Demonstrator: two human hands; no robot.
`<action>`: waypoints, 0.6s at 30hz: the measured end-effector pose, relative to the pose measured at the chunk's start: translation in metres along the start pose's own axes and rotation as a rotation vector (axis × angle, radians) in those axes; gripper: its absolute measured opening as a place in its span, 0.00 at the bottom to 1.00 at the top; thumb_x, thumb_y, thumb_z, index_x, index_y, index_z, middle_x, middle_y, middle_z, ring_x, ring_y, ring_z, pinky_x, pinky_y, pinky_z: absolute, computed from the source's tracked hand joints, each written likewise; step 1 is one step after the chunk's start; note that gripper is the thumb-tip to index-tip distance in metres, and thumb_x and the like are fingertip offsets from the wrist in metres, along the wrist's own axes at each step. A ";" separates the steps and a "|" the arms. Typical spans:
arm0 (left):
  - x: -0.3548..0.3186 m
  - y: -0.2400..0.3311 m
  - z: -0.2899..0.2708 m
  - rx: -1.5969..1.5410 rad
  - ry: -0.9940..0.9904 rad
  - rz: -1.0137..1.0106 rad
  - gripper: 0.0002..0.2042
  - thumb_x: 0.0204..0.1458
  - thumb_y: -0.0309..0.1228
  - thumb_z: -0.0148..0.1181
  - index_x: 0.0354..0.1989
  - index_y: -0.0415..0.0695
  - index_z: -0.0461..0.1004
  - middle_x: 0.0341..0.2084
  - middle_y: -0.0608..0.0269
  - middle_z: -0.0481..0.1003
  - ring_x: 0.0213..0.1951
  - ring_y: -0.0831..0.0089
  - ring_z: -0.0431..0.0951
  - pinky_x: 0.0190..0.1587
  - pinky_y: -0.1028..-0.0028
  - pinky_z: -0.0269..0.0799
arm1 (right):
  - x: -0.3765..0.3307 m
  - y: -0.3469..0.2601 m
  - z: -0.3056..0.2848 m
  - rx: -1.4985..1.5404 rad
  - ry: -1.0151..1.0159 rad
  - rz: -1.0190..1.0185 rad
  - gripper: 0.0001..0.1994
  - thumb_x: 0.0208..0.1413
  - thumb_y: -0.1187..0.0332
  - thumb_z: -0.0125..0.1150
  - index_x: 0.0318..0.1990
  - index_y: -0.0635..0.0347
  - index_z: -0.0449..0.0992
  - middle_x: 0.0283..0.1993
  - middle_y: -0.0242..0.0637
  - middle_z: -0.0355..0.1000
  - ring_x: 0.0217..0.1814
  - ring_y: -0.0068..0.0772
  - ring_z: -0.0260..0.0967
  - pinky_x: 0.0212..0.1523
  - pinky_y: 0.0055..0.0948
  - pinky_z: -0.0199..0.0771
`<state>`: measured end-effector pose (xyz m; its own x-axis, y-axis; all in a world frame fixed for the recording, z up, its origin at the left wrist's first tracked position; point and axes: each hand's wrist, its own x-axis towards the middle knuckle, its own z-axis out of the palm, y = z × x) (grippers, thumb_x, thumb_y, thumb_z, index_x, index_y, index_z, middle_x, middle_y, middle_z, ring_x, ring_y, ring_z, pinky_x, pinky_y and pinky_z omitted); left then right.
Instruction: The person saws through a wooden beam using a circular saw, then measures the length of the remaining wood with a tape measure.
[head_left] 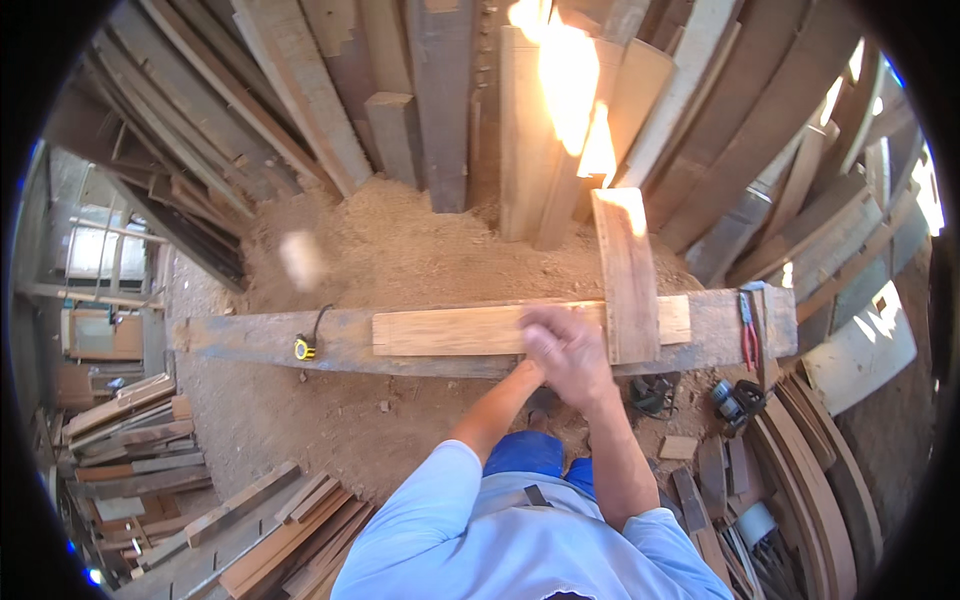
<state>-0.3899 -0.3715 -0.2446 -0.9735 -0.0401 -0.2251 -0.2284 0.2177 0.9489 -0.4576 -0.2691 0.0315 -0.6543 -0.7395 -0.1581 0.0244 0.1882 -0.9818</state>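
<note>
My right hand (575,360) is over the light wooden board (450,332), blurred by motion, its fingers bent toward the left. My left hand (537,372) is beneath or behind it, mostly hidden, with only the wrist area showing. Whether either holds anything cannot be made out. Flat along a weathered plank bench (240,338) lies the board. A shorter wooden piece (630,290) crosses over its right part, just right of my hands. A pale, smeared block-like thing (302,260) shows beyond the bench at left, apparently in motion.
On the bench are a yellow-black tape measure (305,347) at left and red-handled pliers (749,335) at right. A power tool (735,402) sits below the right end. Tall planks (440,110) lean along the far side; stacked boards (300,540) lie near left.
</note>
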 end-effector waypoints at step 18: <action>-0.008 0.126 0.100 0.895 -0.163 0.163 0.45 0.45 0.35 0.68 0.76 0.50 0.57 0.77 0.33 0.45 0.77 0.35 0.45 0.73 0.35 0.40 | -0.072 0.223 -0.107 0.722 0.979 0.340 0.12 0.67 0.69 0.60 0.53 0.67 0.77 0.46 0.38 0.80 0.43 0.31 0.78 0.47 0.35 0.81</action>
<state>-0.4101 -0.2459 -0.1451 -0.9639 0.1801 -0.1963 0.0710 0.8838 0.4624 -0.4859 -0.1053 -0.1649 -0.8108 0.1221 -0.5724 0.5049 -0.3487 -0.7896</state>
